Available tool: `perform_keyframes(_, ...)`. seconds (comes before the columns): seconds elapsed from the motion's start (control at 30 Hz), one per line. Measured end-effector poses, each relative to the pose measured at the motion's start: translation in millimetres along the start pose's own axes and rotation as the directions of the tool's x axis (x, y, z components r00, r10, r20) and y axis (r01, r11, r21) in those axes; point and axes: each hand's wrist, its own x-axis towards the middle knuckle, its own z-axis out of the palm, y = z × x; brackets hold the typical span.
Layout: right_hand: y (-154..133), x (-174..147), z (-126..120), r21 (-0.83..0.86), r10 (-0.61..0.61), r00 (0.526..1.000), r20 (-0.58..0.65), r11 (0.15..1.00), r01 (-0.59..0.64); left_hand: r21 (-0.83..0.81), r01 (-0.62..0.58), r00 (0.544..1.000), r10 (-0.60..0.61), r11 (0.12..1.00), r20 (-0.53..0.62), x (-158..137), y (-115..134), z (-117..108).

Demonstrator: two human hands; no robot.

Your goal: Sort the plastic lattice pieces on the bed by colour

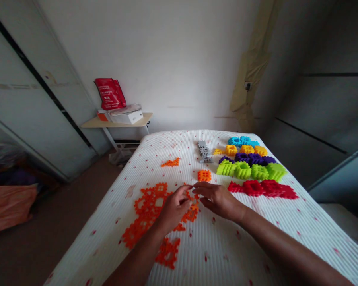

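My left hand [174, 205] is above a spread of flat orange interlocking toy tiles [149, 206], its fingers curled and thumb drawn in. Whatever is between those fingers is too small or hidden to make out. Close by on the right, my right hand [216, 198] reaches in with fingers stretched apart, its fingertips meeting the left ones. I see nothing plainly held in it. Just beyond the hands stands an assembled orange block [204, 175]. Farther back on the left, a few joined orange tiles [170, 162] lie by themselves.
On the bed's white patterned cover [220, 254], rows of red [262, 188], green [243, 170], purple [253, 159], yellow [247, 149] and blue blocks [241, 141] line the right. Grey pieces [203, 151] lie mid-bed. A small table [122, 122] holds a red bag [109, 94].
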Motion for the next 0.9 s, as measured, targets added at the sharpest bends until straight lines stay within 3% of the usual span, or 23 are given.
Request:
perform_keyframes(0.17,-4,-19,9,-0.004,0.002,0.993,0.116,1.000,-0.001,-0.081,-0.013,0.995,0.021,0.997,0.102,-5,-6,8)
perform_keyframes(0.4,-11,-19,-1,-0.132,0.074,0.975,0.212,0.990,-0.047,-0.036,-0.018,0.990,0.023,0.999,0.140,-7,-4,13)
perform_keyframes(0.5,-7,-16,-2,-0.153,0.096,0.977,0.190,0.986,-0.068,0.018,-0.065,0.994,0.063,0.998,0.091,-5,-5,12)
perform_keyframes(0.57,3,-15,-1,-0.147,0.137,0.984,0.117,0.982,-0.119,0.131,-0.125,0.991,0.131,0.984,-0.038,-1,-8,7)
perform_keyframes(0.63,14,-15,1,-0.139,0.198,0.979,0.040,0.972,-0.190,0.315,-0.158,0.957,0.224,0.936,-0.187,3,-12,-1)
perform_keyframes(0.7,24,-14,3,-0.135,0.256,0.967,0.004,0.958,-0.254,0.510,-0.153,0.913,0.318,0.846,-0.254,7,-16,-9)
perform_keyframes(0.77,30,-14,5,-0.138,0.306,0.952,0.007,0.943,-0.302,0.660,-0.129,0.903,0.362,0.741,-0.230,10,-17,-14)
perform_keyframes(0.9,34,-13,12,-0.163,0.361,0.932,0.038,0.922,-0.350,0.815,-0.034,0.939,0.296,0.579,-0.172,10,-14,-14)
